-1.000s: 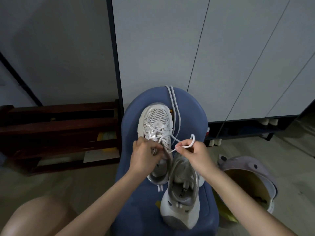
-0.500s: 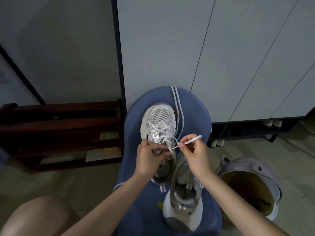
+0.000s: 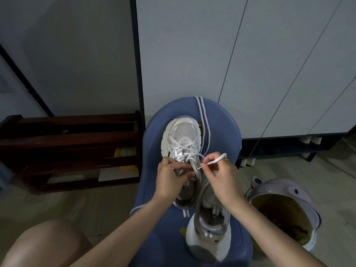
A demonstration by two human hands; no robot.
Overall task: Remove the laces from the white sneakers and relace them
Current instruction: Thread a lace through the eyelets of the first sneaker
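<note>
Now right hand [image 3: 221, 178] pinching flat lace [image 3: 215, 160], mesh-toed sneaker [image 3: 182, 143]

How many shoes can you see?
2. The far shoe lies on the blue seat under both hands, half laced. The near shoe lies on the seat's front, partly under the right wrist. More may be hidden.

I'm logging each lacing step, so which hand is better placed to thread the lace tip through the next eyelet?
The right hand. It already pinches the white shoelace close to its tip, beside the mesh-toed white sneaker. The left hand grips that sneaker's upper, steadying it.
</note>
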